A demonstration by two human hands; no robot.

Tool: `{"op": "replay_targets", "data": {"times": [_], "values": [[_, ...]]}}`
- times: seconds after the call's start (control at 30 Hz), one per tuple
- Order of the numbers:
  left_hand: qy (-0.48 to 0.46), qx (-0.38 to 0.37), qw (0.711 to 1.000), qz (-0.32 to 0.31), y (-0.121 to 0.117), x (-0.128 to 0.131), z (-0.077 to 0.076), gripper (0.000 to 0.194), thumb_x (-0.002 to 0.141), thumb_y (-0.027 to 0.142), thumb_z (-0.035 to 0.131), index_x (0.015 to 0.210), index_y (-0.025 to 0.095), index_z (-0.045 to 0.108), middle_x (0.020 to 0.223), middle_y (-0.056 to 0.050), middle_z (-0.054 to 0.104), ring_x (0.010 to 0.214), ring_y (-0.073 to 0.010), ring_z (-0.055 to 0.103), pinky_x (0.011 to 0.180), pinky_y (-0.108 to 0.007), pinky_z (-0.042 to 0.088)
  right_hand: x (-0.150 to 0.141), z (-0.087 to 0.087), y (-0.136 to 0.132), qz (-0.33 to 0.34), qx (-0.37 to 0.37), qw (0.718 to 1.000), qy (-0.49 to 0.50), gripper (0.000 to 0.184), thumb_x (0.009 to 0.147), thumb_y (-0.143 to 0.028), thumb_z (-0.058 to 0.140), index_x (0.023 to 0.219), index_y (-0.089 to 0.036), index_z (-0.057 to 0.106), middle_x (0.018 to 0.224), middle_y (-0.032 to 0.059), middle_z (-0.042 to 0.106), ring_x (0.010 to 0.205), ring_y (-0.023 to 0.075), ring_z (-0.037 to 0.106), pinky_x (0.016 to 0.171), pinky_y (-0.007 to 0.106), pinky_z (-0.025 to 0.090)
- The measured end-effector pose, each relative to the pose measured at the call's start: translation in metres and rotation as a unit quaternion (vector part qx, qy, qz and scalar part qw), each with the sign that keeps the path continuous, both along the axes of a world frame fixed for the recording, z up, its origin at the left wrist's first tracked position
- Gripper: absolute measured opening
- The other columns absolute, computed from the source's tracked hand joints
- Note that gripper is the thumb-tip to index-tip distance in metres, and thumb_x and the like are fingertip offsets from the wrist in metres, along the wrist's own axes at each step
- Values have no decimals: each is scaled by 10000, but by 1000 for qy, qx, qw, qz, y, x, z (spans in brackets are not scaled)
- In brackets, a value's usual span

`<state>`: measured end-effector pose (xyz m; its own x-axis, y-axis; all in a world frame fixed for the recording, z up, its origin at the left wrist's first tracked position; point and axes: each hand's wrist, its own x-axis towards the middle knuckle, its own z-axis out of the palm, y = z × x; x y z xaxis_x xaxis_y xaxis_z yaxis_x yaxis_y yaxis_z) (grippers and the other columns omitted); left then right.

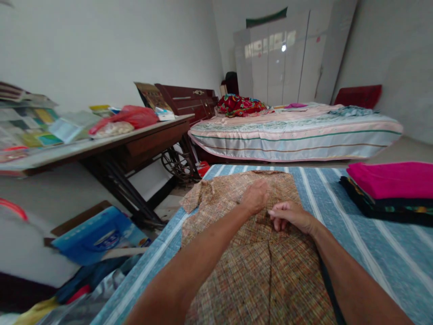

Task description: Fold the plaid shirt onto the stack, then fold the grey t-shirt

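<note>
A brown checked short-sleeved shirt (223, 225) lies spread on a blue bed sheet with white stripes (341, 253). One sleeve sticks out at its far left. My left hand (255, 197) rests palm down on the upper part of the shirt, fingers stretched forward and a little blurred. Close beside it, to the right and nearer me, is my right hand (291, 216). Its fingers are curled and pressed together against the front of the shirt, by a small fold. Whatever lies between those fingertips is hidden.
Folded clothes, a bright pink one (389, 179) on top, are stacked at right. Left stands a sewing-machine table (162, 128) bearing a red plastic bag (138, 117) and boxes. Below are a blue carton (104, 237) and loose clothes. Beyond is another bed (287, 140).
</note>
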<state>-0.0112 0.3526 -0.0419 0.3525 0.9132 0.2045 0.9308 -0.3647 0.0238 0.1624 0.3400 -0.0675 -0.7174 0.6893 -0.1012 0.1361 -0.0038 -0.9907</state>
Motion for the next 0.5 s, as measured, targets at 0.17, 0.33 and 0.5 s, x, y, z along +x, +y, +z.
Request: {"op": "replay_targets", "data": {"times": [0.17,0.33,0.5], "values": [[1,9,999,38,-86,-87,18,283,830,190,478,1089,164,589,1237,-101,592,1173,-209,518,1031,-375,397,0,-6,-5,-2,22,999,-34,498,729,-661,581,712,-164,587,594,39,647,506,125,561,495,227,406],[17,-45,979,199,-172,-170,29,283,787,150,497,1049,136,604,1174,-113,612,1159,-220,525,1006,-359,413,-7,-12,-6,-20,44,995,-82,495,724,-680,531,704,-188,579,542,28,609,476,133,527,468,235,385],[10,-61,957,283,-208,-190,33,260,812,200,507,1053,155,592,1150,-99,618,1137,-221,539,956,-356,447,-16,-24,-3,-43,63,982,-174,486,649,-703,526,595,-220,538,487,34,567,380,121,430,396,242,279]]}}
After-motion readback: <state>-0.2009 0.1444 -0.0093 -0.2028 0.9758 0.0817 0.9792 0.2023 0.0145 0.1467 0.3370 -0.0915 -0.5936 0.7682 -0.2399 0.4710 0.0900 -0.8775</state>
